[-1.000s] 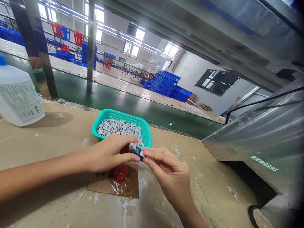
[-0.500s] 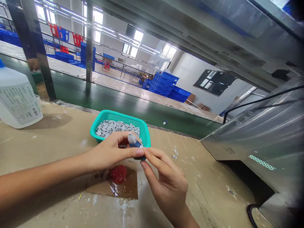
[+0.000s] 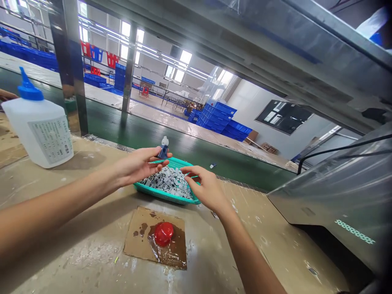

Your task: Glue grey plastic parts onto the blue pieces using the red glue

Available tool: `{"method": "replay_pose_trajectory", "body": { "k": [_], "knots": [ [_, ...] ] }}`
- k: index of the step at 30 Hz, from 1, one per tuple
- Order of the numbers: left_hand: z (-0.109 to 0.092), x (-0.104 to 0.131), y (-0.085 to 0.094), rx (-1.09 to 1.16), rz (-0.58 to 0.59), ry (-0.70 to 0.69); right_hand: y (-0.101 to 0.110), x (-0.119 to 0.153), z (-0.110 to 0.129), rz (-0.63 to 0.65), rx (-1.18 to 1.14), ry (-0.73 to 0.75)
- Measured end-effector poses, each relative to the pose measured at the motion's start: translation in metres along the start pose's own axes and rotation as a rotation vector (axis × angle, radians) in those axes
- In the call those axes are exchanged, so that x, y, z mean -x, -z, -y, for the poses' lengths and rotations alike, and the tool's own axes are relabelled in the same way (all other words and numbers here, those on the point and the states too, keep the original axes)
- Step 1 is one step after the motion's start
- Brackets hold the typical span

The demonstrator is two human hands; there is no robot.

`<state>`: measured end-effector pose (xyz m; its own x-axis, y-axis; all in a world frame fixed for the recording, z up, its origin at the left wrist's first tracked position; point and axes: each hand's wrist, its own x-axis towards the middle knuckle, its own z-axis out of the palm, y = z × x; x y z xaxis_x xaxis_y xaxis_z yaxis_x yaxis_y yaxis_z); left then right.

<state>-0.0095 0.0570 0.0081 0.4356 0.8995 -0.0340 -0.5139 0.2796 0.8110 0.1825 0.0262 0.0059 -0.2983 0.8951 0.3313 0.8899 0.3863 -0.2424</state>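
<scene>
Factory hall fills the background, with bright windows, stacked blue crates far off and a long green conveyor belt running along the far edge of the work area. Nearer the person, a beige, stained surface carries everything at hand, and a large grey machine housing wrapped in clear film stands at the right. At the left of the surface stands a big white bottle with a blue nozzle cap and a printed label. Toward the middle sits a teal basket heaped with small grey plastic parts. In front of the basket lies a brown square of cardboard, wet and darkened in the middle, with a red round cap resting on the wet patch. The left hand is raised over the far side of the basket, with thumb and fingers pinching a small dark blue piece with a white tip, held upright above the grey parts. The right hand is released, holding nothing, its fingers loosely curled and spread just over the basket's right side, close above the grey parts. Tiny scraps lie scattered on the surface right of the basket.
</scene>
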Motion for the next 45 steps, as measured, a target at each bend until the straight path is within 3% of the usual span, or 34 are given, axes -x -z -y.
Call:
{"method": "replay_pose_trajectory", "body": {
  "k": [6,13,22,28,31,34,37,40,45],
  "knots": [
    [0.012,-0.005,0.006,-0.041,0.061,-0.060,-0.039,-0.037,-0.018,0.179,0.218,0.050],
    [0.020,-0.010,0.010,-0.051,0.050,-0.083,-0.045,-0.041,-0.017,0.229,0.241,0.020],
    [0.015,-0.017,0.016,-0.029,-0.037,-0.117,-0.024,-0.033,-0.028,-0.075,-0.192,-0.175],
    [0.007,-0.019,0.019,0.113,-0.137,-0.040,-0.004,-0.002,-0.030,-0.099,-0.555,-0.228],
    [0.003,-0.022,0.022,0.103,-0.128,-0.070,0.006,0.016,-0.031,-0.118,-0.727,-0.334],
    [-0.002,-0.034,0.030,-0.090,-0.151,-0.196,0.013,0.036,-0.031,-0.148,-0.899,-0.485],
    [-0.010,-0.058,0.046,-0.382,-0.264,-0.304,0.015,0.056,-0.028,-0.237,-0.982,-0.576],
    [-0.019,-0.089,0.070,-0.581,-0.364,-0.285,0.014,0.070,-0.025,-0.310,-1.078,-0.606],
    [-0.029,-0.124,0.110,-0.977,-0.500,-0.201,0.010,0.077,-0.022,-0.256,-1.276,-0.623]
  ]
}}
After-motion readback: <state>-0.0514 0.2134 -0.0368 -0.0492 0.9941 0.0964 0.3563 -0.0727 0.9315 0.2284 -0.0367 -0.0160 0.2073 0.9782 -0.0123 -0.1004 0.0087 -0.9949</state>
